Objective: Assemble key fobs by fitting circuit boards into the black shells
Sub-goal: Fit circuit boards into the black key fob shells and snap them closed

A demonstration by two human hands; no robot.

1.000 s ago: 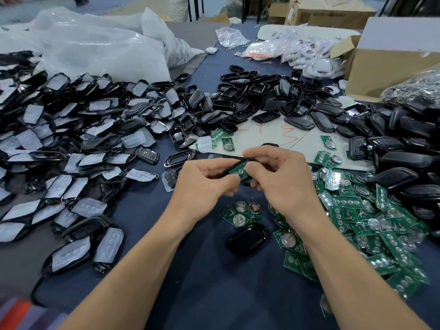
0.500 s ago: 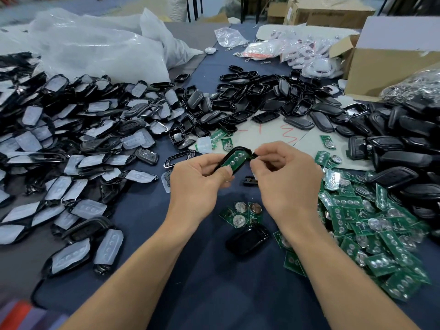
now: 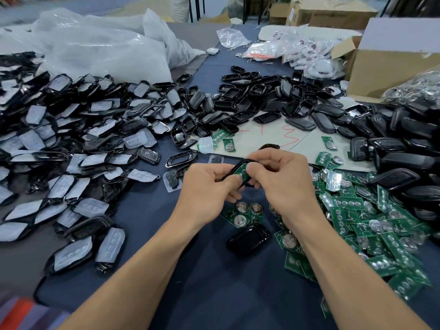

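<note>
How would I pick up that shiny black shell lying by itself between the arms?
Come from above and pinch the shell across its narrow width, by the two long edges. It lies flat on the cloth, glossy rounded back up, so the top would probably slip; both long sides look free, while boards crowd its far end.

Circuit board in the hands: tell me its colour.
Green circuit board, set in a black shell; head view.

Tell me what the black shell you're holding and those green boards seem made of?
Black shell: likely moulded plastic, glossy; light glints along its rim. Green boards: probably lacquered fibreglass circuit board, with shiny round metal discs on them.
</note>
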